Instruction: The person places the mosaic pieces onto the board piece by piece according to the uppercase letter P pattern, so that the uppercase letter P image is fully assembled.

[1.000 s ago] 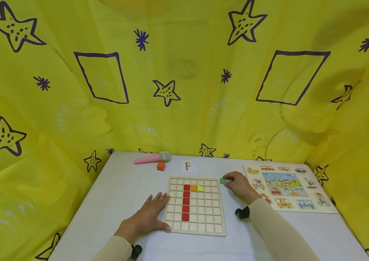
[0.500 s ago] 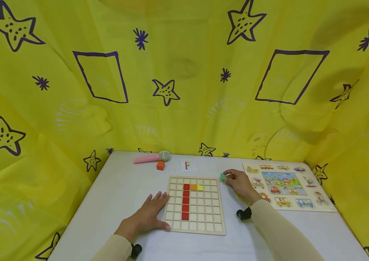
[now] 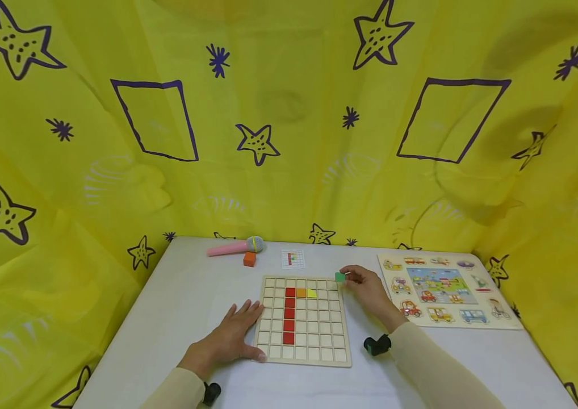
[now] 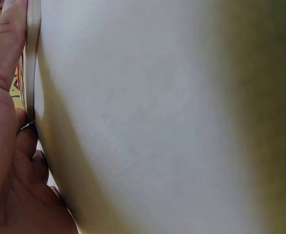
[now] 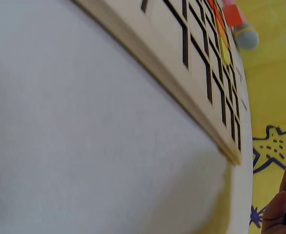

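A wooden grid board (image 3: 314, 335) lies on the white table. A column of red squares (image 3: 289, 313) fills several of its cells, with an orange square (image 3: 301, 292) and a yellow piece (image 3: 311, 293) beside the top one. My left hand (image 3: 230, 335) rests at the board's left edge, fingers spread and straight, thumb at the near corner. At the board's far right corner, my right hand (image 3: 369, 292) pinches a green block (image 3: 340, 277) between thumb and fingers. In the right wrist view only a sliver of that block shows at the edge.
Behind the board lie a pink toy microphone (image 3: 235, 247), an orange cube (image 3: 250, 259) and a small pattern card (image 3: 293, 259). A wooden vehicle puzzle (image 3: 447, 292) lies on the right. A yellow patterned curtain (image 3: 289, 187) hangs behind the table.
My right hand has lifted the green block from the table and carried it left to the board's far right corner. The left hand stays put.
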Motion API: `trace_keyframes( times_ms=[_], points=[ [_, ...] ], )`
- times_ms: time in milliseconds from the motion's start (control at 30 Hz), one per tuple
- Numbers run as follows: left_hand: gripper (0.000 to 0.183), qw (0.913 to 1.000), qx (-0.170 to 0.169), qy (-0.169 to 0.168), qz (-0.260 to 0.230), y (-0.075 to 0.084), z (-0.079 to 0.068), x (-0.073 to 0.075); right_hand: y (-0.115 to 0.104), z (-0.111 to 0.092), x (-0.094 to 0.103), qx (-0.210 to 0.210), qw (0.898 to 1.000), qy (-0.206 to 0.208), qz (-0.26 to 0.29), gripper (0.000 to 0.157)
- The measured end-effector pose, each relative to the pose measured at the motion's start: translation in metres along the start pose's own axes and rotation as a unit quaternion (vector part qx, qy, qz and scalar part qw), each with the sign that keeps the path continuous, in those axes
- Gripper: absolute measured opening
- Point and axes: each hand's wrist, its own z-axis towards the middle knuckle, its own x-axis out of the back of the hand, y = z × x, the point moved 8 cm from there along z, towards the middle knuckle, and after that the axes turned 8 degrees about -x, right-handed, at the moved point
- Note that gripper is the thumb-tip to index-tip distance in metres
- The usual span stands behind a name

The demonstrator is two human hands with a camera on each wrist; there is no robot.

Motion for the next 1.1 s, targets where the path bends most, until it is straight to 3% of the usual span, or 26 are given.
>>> trace_keyframes(
  times_ms=[467,700,1100],
  points=[
    [0.12,1.0,0.001,-0.002,0.002,-0.001,0.001,-0.001,-0.013,-0.027,-0.025,0.008,0.998,0.004,0.061,0.024],
    [0.119,1.0,-0.004,0.002,0.001,-0.002,0.001,-0.002,-0.017,-0.036,-0.039,-0.008,0.998,0.01,0.067,0.024],
    [0.12,1.0,0.003,0.003,-0.003,-0.001,0.001,-0.001,-0.018,-0.045,-0.063,0.001,0.997,0.001,0.071,0.021]
  ],
)
